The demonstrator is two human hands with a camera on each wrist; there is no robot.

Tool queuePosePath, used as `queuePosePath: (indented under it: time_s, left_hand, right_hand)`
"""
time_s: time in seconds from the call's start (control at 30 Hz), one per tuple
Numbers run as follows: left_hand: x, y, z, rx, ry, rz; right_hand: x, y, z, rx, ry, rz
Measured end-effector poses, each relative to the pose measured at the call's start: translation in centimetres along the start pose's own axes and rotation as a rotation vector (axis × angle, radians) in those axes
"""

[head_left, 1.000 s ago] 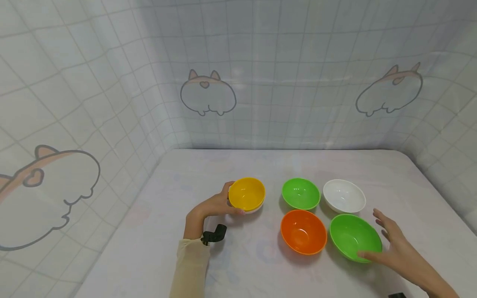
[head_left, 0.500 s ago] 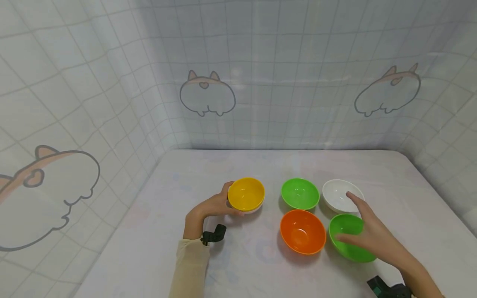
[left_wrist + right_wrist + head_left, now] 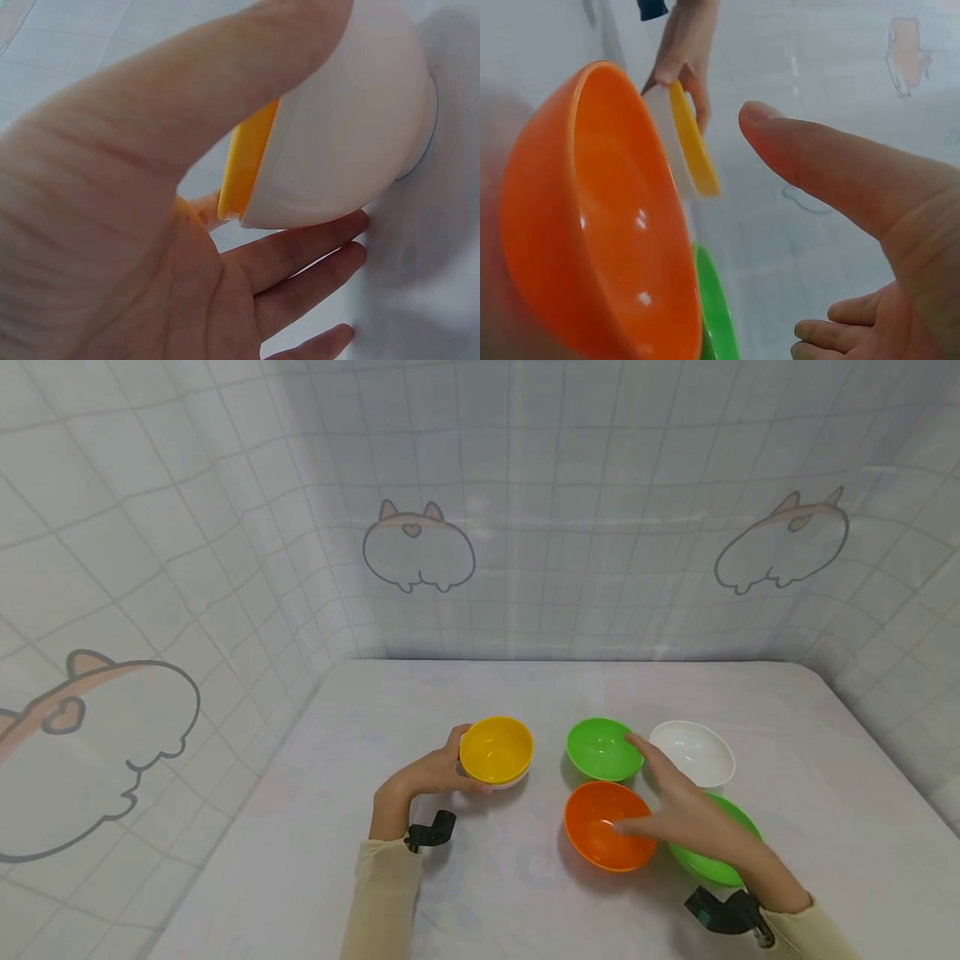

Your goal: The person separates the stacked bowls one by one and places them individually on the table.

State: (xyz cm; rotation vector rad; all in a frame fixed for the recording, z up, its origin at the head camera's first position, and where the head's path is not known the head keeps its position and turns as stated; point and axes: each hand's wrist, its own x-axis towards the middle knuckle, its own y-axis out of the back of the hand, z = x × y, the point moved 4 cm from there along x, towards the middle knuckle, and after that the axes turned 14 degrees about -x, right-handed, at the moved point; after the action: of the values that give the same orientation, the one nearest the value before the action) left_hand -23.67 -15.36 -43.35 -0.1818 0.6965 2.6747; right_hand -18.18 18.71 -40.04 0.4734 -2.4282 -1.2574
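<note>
A yellow bowl (image 3: 497,750) sits nested in a white bowl (image 3: 352,135) on the table. My left hand (image 3: 429,774) grips this pair from the left, thumb on the near side and fingers round the far side. Over the orange bowl (image 3: 596,839) hovers my right hand (image 3: 686,814), thumb and fingers spread wide with nothing between them. In the right wrist view its thumb stands apart from the orange rim. Behind the orange bowl is a green bowl (image 3: 600,747), near the right fingertips. Under the right hand and wrist, a second green bowl (image 3: 705,864) is partly hidden.
Another white bowl (image 3: 696,756) stands at the back right, beyond the right hand. A pale cloth covers the table (image 3: 300,860). Gridded curtains (image 3: 585,568) with cartoon animal drawings enclose the back and sides.
My right hand has moved left from the front green bowl's right side, across that bowl, to above the orange one. The left hand keeps its grip on the nested bowls.
</note>
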Motion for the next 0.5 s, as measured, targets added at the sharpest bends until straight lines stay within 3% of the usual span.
queuePosePath:
  time_s: [0.13, 0.33, 0.5]
  left_hand:
    - [-0.1, 0.0, -0.1, -0.001, 0.002, -0.002]
    - [-0.1, 0.0, 0.0, -0.005, 0.002, -0.001]
    - [-0.1, 0.0, 0.1, -0.013, -0.009, -0.004]
  right_hand:
    - [1.4, -0.7, -0.7, 0.015, 0.027, -0.022]
    - [3.2, -1.5, -2.2, -0.078, 0.017, -0.055]
    - [4.7, -1.8, -3.5, -0.047, 0.073, -0.098]
